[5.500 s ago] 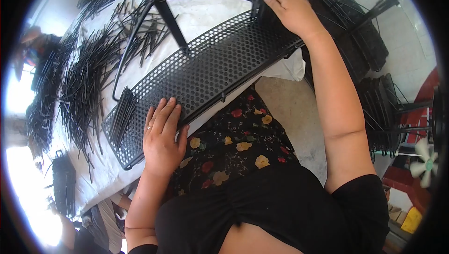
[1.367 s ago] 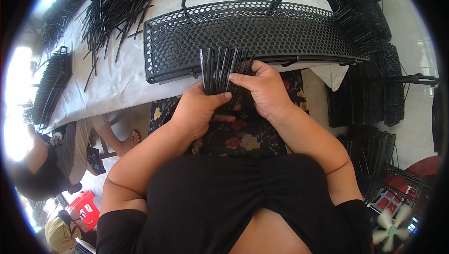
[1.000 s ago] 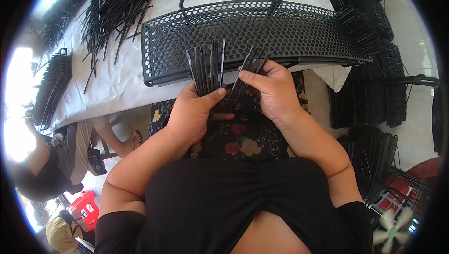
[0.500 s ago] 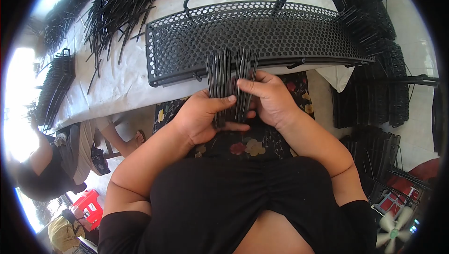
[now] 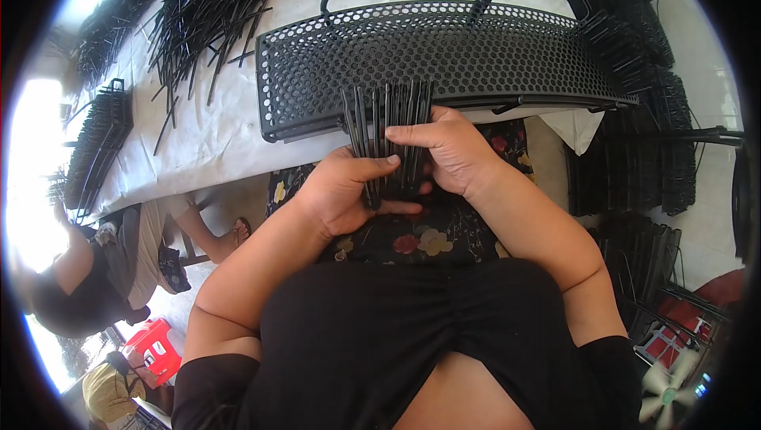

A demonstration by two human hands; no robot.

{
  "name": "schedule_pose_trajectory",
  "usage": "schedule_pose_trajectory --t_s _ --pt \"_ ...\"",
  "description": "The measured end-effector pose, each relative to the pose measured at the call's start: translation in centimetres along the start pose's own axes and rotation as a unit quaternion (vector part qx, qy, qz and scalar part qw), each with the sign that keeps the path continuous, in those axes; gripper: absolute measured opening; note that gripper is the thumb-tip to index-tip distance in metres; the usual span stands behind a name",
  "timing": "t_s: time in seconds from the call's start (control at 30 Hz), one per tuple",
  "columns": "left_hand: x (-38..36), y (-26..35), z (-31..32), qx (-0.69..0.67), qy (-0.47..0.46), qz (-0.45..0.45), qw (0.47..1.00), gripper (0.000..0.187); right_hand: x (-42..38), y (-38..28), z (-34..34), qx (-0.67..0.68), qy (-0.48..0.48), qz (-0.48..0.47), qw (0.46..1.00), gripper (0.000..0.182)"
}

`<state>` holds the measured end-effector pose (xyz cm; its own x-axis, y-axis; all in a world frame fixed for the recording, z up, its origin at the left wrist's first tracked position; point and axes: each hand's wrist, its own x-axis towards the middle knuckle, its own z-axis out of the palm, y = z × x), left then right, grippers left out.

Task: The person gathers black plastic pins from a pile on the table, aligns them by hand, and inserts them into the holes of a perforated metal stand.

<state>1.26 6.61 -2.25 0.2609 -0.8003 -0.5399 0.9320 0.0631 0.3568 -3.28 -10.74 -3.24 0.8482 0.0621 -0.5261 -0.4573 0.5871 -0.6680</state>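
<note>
Strips (image 5: 361, 122), thin and black, bunched just off near edge of table (image 5: 208, 149), by perforated tray (image 5: 412, 43); left hand (image 5: 334, 192) clamped on left ones, right hand (image 5: 453, 151) on rest; slack thumb pressure could drop some onto floral cloth (image 5: 432, 241)

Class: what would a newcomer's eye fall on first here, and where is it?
Probably the bundle of thin black rods gripped by the left hand and right hand, mid-picture. Just beyond lies a black perforated tray on the white-covered table, and a tangled heap of loose rods spreads at upper left.
</note>
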Motion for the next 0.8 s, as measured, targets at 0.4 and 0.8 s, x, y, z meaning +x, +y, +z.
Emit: schedule_pose_trajectory --t_s 0.4,0.8 --pt "0.2 -1.1 1.6 0.169 0.075 0.078 0.980 0.026 -0.8 -1.3 0.4 -0.101 0.081 -0.342 0.931 0.033" --pt "1.5 -2.6 1.4 0.147 0.147 0.143 0.968 0.020 -2.0 -2.1 -2.1 -0.184 0.016 -0.271 0.945 0.033"
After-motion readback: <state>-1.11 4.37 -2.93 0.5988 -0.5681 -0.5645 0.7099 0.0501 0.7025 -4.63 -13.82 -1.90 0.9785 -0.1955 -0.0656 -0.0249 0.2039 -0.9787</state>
